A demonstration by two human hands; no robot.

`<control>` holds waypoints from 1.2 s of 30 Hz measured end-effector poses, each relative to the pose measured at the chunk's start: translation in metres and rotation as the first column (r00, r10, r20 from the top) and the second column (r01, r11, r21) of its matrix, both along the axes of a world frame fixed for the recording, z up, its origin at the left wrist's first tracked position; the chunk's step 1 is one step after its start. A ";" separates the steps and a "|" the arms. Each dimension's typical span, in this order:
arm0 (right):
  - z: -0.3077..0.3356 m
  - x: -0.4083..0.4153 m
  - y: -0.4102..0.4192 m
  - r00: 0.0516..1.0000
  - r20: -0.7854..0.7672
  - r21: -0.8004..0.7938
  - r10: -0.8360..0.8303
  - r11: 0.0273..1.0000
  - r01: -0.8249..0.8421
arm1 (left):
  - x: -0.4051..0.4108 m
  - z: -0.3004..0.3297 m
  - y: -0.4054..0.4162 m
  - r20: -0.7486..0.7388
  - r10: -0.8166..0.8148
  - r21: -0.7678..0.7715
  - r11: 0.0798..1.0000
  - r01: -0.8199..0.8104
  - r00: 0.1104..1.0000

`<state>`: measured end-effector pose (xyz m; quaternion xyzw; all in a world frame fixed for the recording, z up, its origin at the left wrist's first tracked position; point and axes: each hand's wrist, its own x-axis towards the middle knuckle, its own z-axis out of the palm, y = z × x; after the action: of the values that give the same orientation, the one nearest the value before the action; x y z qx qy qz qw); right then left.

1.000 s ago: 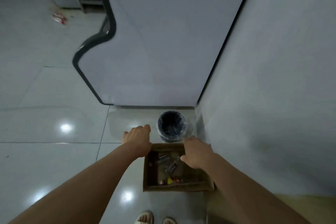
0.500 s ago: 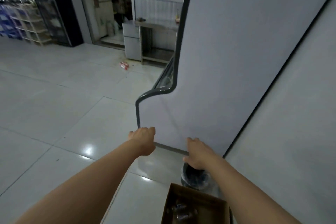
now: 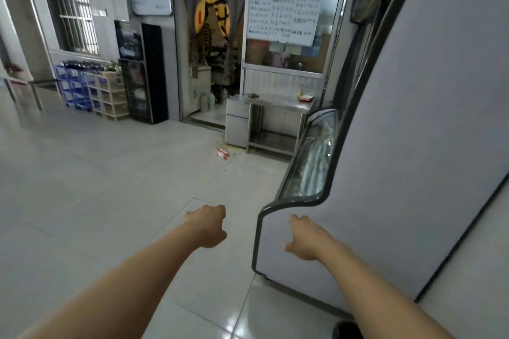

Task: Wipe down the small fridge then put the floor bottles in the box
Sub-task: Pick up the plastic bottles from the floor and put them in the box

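Both hands reach out and hold nothing: the left hand (image 3: 208, 227) has loosely curled fingers, the right hand (image 3: 307, 238) too. Far off, red bottles (image 3: 222, 153) lie on the floor (image 3: 96, 187) by the small fridge (image 3: 237, 124).

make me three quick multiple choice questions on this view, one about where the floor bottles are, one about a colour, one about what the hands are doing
1. Where do the floor bottles lie?
A. on the steel table
B. on the tiles just in front of the small fridge
C. inside the glass display case

2. What colour are the stacked crates at the far left wall?
A. blue
B. green
C. orange

3. What state are the hands in?
A. both grip a cloth
B. the left holds a bottle
C. both hold nothing

Answers:
1. B: the bottles rest on the floor beside the front of the small fridge, which stands next to the steel table.
2. A: the crates show plainly blue.
3. C: the left hand and right hand reach forward with loosely curled fingers and nothing in them.
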<state>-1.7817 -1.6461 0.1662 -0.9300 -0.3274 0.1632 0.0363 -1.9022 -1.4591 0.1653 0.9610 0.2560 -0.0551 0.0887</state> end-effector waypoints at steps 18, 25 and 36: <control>0.032 0.030 0.256 0.988 0.097 0.020 0.123 0.992 -0.125 | 0.008 0.027 0.246 0.042 0.077 -0.005 0.997 -0.076 0.996; 0.031 0.119 0.385 0.989 0.074 0.029 0.130 0.991 -0.132 | 0.086 0.042 0.361 0.032 0.055 0.072 0.996 -0.057 0.998; 0.038 0.236 0.562 0.986 0.101 -0.001 0.131 0.991 -0.131 | 0.196 0.047 0.539 0.054 0.096 0.007 0.995 -0.096 0.994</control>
<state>-1.5455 -1.0844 0.2042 -0.9134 -0.3897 0.1170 0.0113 -1.7065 -0.9196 0.2118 0.9492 0.2996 -0.0239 0.0934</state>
